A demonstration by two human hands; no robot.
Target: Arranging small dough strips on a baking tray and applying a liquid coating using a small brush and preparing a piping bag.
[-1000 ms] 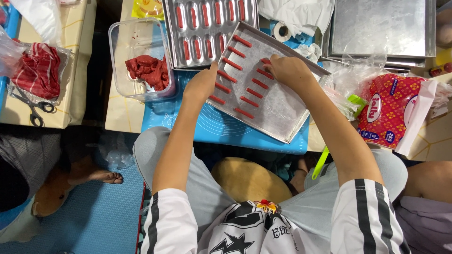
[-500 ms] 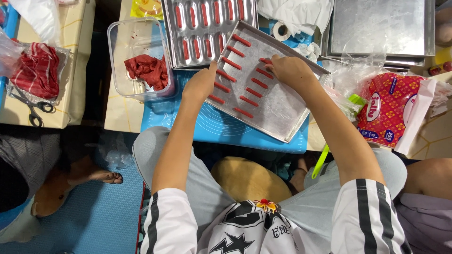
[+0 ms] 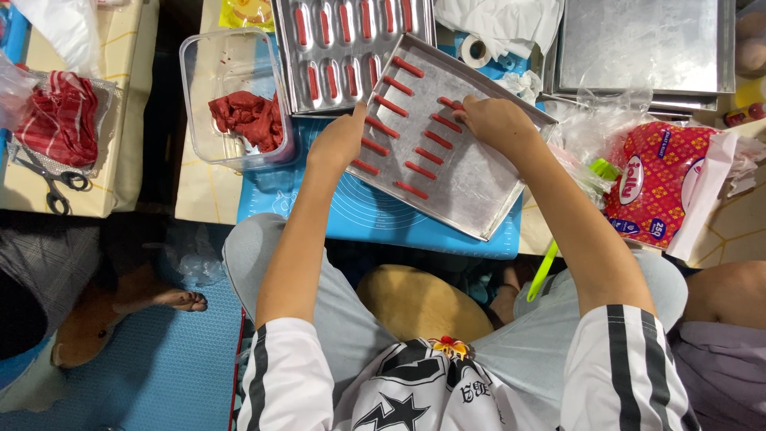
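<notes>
The right hand [image 3: 495,121] seems to pinch a red strip [image 3: 452,103] at the tilted metal tray's [image 3: 471,187] far edge, its long axis slanting like the rows, while the left hand [image 3: 339,140] rests open on the tray's near-left edge

A small food-making workspace, likely home-run: a low desk [image 3: 215,199] with metal baking trays [image 3: 646,44] at one o'clock, a finger-shaped mould pan [image 3: 351,48] at twelve, red dough in a tub [image 3: 231,96] at eleven.

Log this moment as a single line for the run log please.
left hand: touching red sticks on flat metal tray | right hand: fingertips on a stick, grip unclear | tray: tilted on blue mat
</notes>
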